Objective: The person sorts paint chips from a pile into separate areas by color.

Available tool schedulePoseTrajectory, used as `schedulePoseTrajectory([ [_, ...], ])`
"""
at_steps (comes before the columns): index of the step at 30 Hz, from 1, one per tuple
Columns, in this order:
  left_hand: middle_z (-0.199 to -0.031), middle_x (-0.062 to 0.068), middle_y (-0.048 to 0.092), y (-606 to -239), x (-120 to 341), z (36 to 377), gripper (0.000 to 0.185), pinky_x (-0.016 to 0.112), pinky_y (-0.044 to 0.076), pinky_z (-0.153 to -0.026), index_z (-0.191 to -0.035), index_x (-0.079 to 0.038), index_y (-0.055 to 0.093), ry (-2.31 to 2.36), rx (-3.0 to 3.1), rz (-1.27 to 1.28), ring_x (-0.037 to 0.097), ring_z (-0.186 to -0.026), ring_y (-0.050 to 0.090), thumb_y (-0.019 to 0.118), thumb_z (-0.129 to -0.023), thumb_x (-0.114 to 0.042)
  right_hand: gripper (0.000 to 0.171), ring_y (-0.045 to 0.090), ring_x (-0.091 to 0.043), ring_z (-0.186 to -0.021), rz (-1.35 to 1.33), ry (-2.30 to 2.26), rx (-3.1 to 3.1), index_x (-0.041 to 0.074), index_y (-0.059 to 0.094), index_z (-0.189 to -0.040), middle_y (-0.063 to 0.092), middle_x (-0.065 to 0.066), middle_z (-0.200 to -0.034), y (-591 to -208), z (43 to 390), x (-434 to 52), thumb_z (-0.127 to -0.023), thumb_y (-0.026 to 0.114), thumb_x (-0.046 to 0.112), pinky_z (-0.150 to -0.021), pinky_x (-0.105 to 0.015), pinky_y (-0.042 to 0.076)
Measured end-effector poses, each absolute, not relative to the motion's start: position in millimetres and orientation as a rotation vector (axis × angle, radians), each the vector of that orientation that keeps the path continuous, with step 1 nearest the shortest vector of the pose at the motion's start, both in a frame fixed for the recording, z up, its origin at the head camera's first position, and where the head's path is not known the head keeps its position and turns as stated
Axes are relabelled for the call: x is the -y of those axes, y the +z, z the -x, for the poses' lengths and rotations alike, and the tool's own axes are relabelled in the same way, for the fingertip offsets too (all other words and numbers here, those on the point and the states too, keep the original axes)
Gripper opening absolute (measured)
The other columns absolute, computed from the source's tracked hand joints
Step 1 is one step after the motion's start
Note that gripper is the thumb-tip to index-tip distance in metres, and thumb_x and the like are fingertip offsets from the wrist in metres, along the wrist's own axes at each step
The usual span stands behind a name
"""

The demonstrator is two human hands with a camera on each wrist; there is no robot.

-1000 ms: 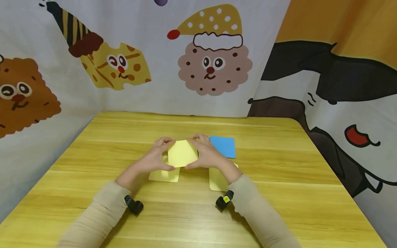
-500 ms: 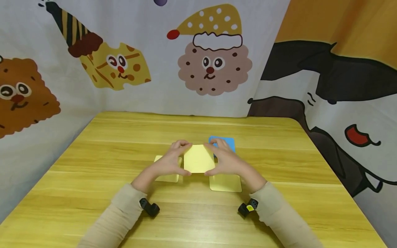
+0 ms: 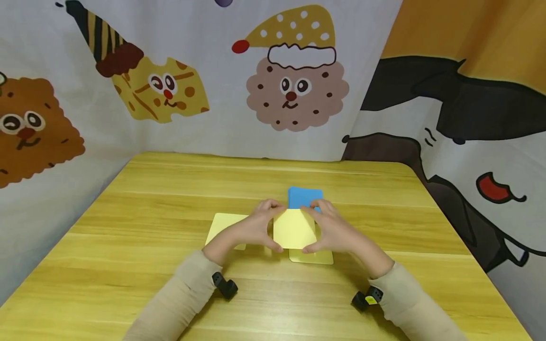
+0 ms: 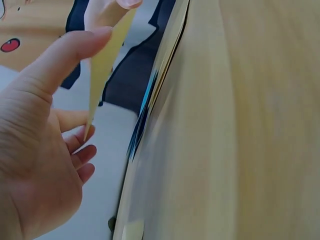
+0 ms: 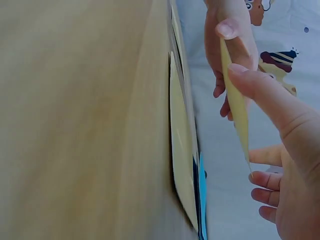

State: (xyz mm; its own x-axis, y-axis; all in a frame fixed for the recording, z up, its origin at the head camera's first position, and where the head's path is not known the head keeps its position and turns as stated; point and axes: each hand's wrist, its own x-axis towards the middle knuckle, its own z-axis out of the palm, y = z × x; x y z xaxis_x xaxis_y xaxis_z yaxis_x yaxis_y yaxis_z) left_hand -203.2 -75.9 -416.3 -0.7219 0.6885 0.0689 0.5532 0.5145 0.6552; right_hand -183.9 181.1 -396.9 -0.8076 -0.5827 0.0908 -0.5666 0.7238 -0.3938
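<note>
Both hands hold one yellow square card (image 3: 294,229) with rounded corners, raised above the table. My left hand (image 3: 257,227) pinches its left side between thumb and fingers, and my right hand (image 3: 336,230) pinches the right side the same way. Seen nearly edge-on in the left wrist view, the raised card (image 4: 104,65) is slightly bowed. Below it in the head view, a second yellow card (image 3: 313,257) lies partly covered. Another yellow card (image 3: 223,225) rests on the table at the left, overlapped by the left forearm.
Behind the hands a blue square card (image 3: 304,198), seemingly a small stack, lies on the wooden table (image 3: 273,303). A curtain (image 3: 222,132) printed with cartoon figures hangs along the table's far edge and sides.
Both hands have carried the yellow card rightward and a little nearer, from over the left yellow card to over the right one. The left card is now more exposed.
</note>
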Motion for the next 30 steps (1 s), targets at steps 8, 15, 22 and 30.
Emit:
schedulePoseTrajectory([
  [8, -0.141, 0.008, 0.030, -416, 55, 199, 0.110, 0.045, 0.033, -0.102, -0.148, -0.001, 0.031, 0.896, -2.563, -1.140, 0.025, -0.130, 0.025, 0.088, -0.064, -0.043, 0.108, 0.035, -0.032, -0.120, 0.950, -0.615, -2.904, 0.004, 0.043, -0.144, 0.038, -0.012, -0.131, -400, 172, -200, -0.059, 0.085, 0.057, -0.090, -0.051, 0.040],
  [15, -0.140, 0.007, 0.033, -420, 40, 196, 0.111, 0.042, 0.029, -0.104, -0.149, -0.004, 0.033, 0.774, -2.592, -1.124, 0.024, -0.129, 0.028, 0.088, -0.062, -0.047, 0.108, 0.038, -0.028, -0.115, 0.943, -0.600, -2.939, 0.004, 0.047, -0.141, 0.042, -0.010, -0.127, -407, 165, -210, -0.057, 0.085, 0.059, -0.090, -0.048, 0.040],
  [22, -0.138, 0.006, 0.033, -422, 34, 194, 0.111, 0.040, 0.030, -0.102, -0.150, -0.008, 0.032, 0.712, -2.588, -1.110, 0.021, -0.124, 0.031, 0.089, -0.062, -0.046, 0.108, 0.038, -0.028, -0.115, 0.918, -0.589, -2.914, 0.006, 0.046, -0.142, 0.042, -0.011, -0.128, -413, 163, -215, -0.058, 0.082, 0.063, -0.089, -0.049, 0.041],
  [30, -0.142, 0.007, 0.032, -425, 31, 193, 0.110, 0.042, 0.026, -0.107, -0.150, -0.007, 0.032, 0.685, -2.573, -1.074, 0.022, -0.129, 0.027, 0.089, -0.063, -0.044, 0.109, 0.037, -0.030, -0.118, 0.899, -0.573, -2.886, 0.005, 0.044, -0.143, 0.040, -0.011, -0.130, -419, 163, -216, -0.060, 0.079, 0.067, -0.090, -0.050, 0.041],
])
